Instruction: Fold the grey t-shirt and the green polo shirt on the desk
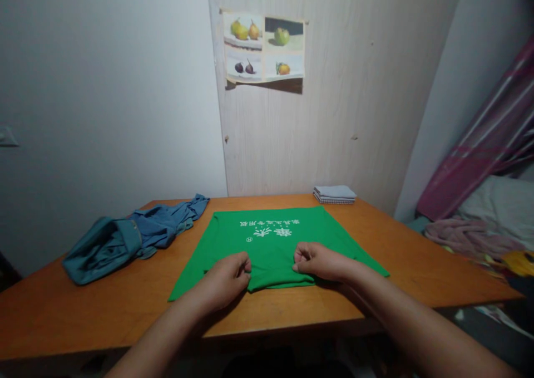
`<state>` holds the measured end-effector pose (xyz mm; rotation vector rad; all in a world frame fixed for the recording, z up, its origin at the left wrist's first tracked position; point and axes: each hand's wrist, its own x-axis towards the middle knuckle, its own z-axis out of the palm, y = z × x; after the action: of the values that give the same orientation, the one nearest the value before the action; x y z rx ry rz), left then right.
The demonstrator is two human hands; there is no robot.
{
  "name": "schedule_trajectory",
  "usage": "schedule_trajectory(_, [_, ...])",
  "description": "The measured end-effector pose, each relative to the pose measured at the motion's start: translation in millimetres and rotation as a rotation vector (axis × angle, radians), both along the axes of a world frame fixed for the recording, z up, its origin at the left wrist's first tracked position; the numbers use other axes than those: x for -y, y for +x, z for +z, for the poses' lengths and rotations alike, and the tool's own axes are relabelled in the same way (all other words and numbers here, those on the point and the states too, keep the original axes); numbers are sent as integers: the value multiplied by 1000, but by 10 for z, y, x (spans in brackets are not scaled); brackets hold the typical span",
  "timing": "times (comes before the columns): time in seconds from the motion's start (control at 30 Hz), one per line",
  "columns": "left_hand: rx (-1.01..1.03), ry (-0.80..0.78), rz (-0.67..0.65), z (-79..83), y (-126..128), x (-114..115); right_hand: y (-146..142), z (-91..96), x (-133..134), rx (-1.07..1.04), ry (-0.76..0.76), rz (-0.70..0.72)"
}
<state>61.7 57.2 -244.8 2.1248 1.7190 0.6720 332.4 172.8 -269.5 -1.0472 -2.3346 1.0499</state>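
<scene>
A green T-shirt [267, 261] lies spread on the wooden table [154, 305], its white lettering upside down from where I look. My left hand [231, 278] is closed in a pinch on the shirt's near edge, left of the middle. Over on the right, my right hand [315, 261] has its fingers curled closed on the same near part of the cloth. Between both hands the fabric is gathered into a small fold. Two corners of the shirt flare out beyond my wrists. The fingertips are partly hidden in the cloth.
Crumpled blue-green clothing [133, 233] lies at the table's left. A small stack of folded cloth [334, 194] sits at the back right edge. A sheet of fruit pictures [263, 47] hangs on the wall. Bedding [467, 236] and a pink curtain [471, 144] are at right.
</scene>
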Motion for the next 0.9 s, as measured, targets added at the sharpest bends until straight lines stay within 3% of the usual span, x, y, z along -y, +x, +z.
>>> schedule_trajectory(0.17, [0, 197, -122, 97, 266, -60, 8, 19, 60, 7, 48, -22])
schedule_trajectory(0.33, [12, 114, -305, 10, 508, -200, 10, 17, 97, -4, 68, -39])
schedule_trajectory(0.6, [-67, -5, -355, -47, 469, -336, 263, 12, 51, -52, -24, -11])
schedule_trajectory(0.9, [-126, -34, -326, -112, 466, -329, 458, 30, 176, -60, 171, -114])
